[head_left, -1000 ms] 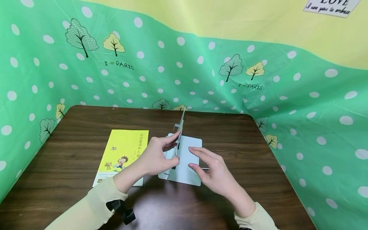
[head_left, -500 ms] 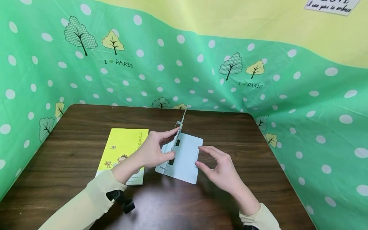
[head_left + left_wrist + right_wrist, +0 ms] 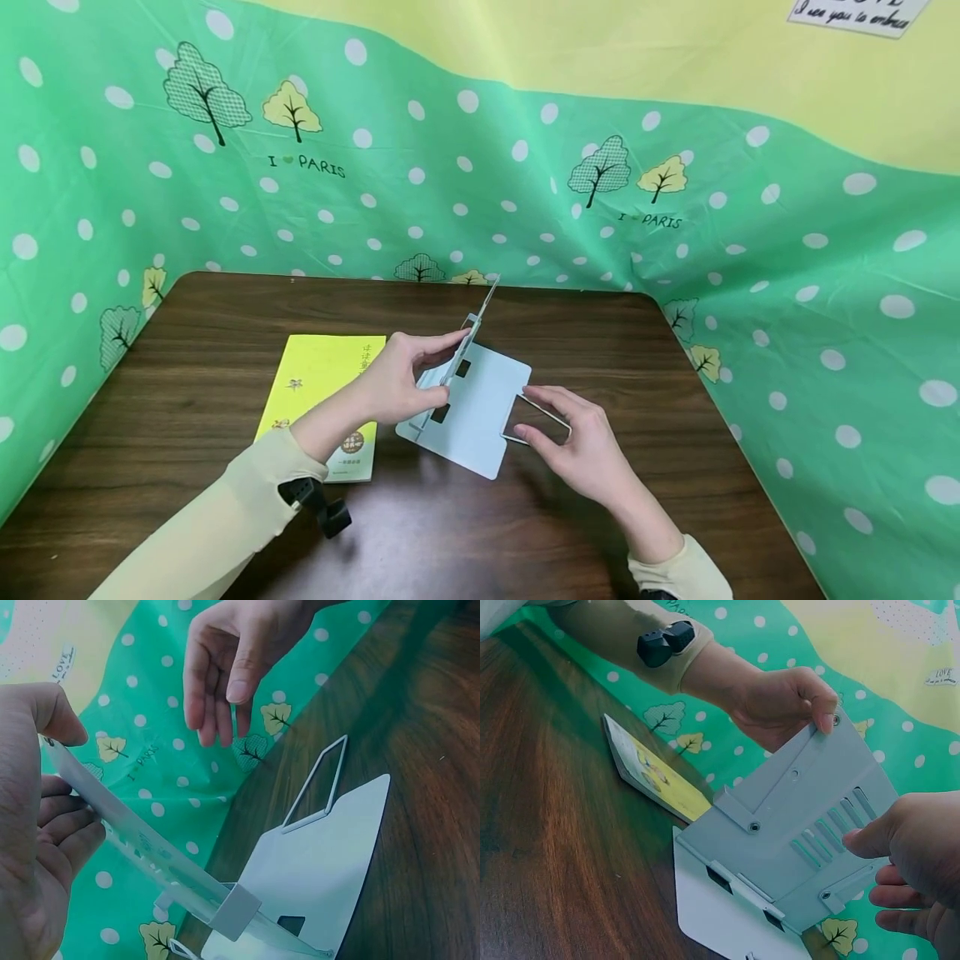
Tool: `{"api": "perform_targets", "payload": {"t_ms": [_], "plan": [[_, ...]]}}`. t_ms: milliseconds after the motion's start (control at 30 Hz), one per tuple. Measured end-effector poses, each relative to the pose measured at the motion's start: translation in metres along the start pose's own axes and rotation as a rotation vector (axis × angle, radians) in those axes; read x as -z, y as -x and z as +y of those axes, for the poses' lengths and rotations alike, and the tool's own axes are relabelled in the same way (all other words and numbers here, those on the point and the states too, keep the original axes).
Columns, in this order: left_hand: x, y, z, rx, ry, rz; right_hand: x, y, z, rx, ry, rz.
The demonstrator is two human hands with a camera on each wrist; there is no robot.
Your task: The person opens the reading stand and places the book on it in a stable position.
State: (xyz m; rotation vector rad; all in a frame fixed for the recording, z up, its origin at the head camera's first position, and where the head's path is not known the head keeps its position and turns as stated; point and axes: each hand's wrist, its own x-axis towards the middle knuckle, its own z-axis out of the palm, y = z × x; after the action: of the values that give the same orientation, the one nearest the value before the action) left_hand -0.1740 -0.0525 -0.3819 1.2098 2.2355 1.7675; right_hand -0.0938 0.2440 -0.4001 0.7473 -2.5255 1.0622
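A pale metal book stand (image 3: 480, 408) is on the table, its flat base low and its slotted back panel (image 3: 795, 802) raised at an angle. My left hand (image 3: 393, 379) grips this panel by the edge, thumb on one face and fingers behind it. From the base's right edge a thin wire loop (image 3: 330, 776) sticks out. My right hand (image 3: 581, 442) hovers beside that loop with bent, parted fingers and holds nothing; the left wrist view shows it apart from the wire. Dark rectangular cutouts (image 3: 441, 413) show in the base near the hinge.
A yellow children's book (image 3: 322, 375) lies left of the stand, partly under my left forearm in the head view. Behind the dark wooden table (image 3: 600, 333) hangs a green and yellow dotted curtain (image 3: 450, 133).
The stand has turned a little clockwise, its panel now leaning more to the right. My left hand has shifted slightly left, my right hand slightly right, and the wire loop shows more fully.
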Motion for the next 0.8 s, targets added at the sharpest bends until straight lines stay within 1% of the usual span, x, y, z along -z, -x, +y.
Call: {"api": "perform_targets", "payload": {"t_ms": [167, 300, 400, 567, 800], "plan": [[0.004, -0.003, -0.001, -0.012, -0.016, -0.024, 0.0, 0.002, 0.001, -0.007, 0.028, -0.002], [0.008, -0.005, -0.005, -0.035, -0.023, -0.044, 0.0, 0.004, 0.003, -0.016, 0.034, -0.003], [0.011, -0.006, -0.009, -0.048, 0.001, -0.058, 0.0, 0.007, 0.005, -0.028, 0.03, -0.006], [0.016, -0.007, -0.016, -0.051, 0.053, -0.071, 0.0, 0.01, 0.006, -0.075, 0.022, -0.015], [0.022, -0.011, -0.019, -0.075, 0.072, -0.077, -0.002, 0.013, 0.01, -0.119, 0.033, 0.001]]}}
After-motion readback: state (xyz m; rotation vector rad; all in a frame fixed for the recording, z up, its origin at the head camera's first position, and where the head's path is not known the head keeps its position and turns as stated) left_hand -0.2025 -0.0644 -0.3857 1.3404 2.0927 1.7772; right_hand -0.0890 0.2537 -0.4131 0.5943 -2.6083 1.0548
